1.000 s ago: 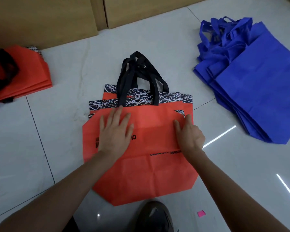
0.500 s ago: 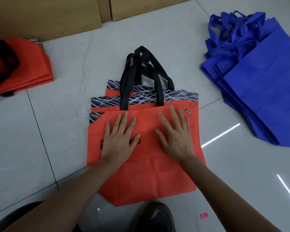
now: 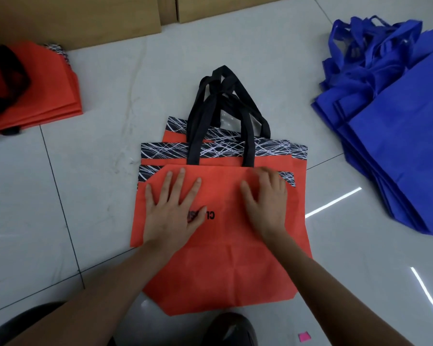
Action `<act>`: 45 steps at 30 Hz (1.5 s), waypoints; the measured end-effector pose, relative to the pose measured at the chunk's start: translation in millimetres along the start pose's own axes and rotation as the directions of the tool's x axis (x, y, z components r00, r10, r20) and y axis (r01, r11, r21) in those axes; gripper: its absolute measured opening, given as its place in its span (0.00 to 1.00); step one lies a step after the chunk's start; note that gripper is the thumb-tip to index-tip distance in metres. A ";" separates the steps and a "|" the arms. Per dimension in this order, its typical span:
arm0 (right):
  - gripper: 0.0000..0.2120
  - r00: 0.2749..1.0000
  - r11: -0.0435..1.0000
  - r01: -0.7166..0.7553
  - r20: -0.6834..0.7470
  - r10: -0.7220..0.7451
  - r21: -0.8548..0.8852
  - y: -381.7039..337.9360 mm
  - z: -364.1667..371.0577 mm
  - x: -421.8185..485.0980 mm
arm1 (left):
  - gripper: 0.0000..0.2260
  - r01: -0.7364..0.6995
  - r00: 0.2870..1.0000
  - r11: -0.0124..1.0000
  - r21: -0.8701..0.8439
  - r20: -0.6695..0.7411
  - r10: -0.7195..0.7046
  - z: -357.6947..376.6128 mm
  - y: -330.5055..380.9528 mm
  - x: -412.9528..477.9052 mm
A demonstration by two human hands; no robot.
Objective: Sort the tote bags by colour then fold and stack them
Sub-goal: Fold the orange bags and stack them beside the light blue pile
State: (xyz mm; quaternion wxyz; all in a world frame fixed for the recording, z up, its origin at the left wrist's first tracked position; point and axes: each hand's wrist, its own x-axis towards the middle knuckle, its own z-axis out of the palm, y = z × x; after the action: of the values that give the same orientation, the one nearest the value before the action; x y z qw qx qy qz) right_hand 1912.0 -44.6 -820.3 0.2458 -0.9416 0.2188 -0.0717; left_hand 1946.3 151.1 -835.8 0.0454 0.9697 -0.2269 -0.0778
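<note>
The folded top orange tote bag point(image 3: 225, 193) is pressed down by the left hand point(image 3: 171, 213) and right hand point(image 3: 265, 203), both spread open and gripping nothing, on the staggered orange pile at mid-floor. If the pressure is released unevenly, the fold could spring open. The bags beneath could also be dragged askew when it is carried to the folded orange stack point(image 3: 40, 91).

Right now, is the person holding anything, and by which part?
Nothing is gripped. The left hand and right hand both press flat on the folded-over panel of the top orange tote bag, near its fold edge.
</note>
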 end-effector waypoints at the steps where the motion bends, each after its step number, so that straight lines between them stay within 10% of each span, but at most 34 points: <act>1: 0.24 0.995 0.995 -0.057 -0.074 0.063 0.077 -5.5 -2.3 15.0 | 0.28 0.000 1.000 1.000 0.003 0.001 0.000 -0.4 -0.1 -0.5; 8: 0.21 0.983 0.959 -0.126 0.165 0.086 0.254 -47.1 1.6 103.8 | 0.28 -0.004 1.000 1.000 -0.001 0.011 0.004 -0.1 -1.9 -0.1; 15: 0.26 0.985 0.822 0.089 0.073 -0.156 0.562 -68.2 -48.2 78.9 | 0.29 0.015 0.999 0.997 -0.076 0.029 -0.013 -4.8 -1.4 0.5; 24: 0.27 0.730 0.772 0.634 0.299 -0.614 0.036 -4.8 -49.4 -46.9 | 0.31 0.104 0.982 0.946 -0.308 0.185 -0.047 -16.6 -5.6 9.3; 34: 0.26 0.926 0.907 0.364 0.186 -0.328 -0.212 -24.9 13.1 -102.7 | 0.29 0.130 0.982 0.975 -0.180 0.161 -0.101 -28.3 -4.9 10.7; 41: 0.22 0.851 0.763 0.526 0.225 -0.475 -0.375 -13.0 25.7 -66.6 | 0.22 0.112 0.993 0.959 -0.259 0.059 -0.101 -35.1 -32.0 14.6; 45: 0.19 0.770 0.732 0.638 0.190 -0.609 -0.240 5.9 11.4 -39.5 | 0.22 0.008 0.988 0.789 -0.615 -0.114 -0.099 -47.4 -62.3 19.6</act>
State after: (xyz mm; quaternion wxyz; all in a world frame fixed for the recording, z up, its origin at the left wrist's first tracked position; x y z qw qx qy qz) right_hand 1877.2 -26.7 -834.2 0.0768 -0.9880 -0.1143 -0.0705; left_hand 1998.7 200.5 -799.4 0.3707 0.9117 -0.1579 -0.0800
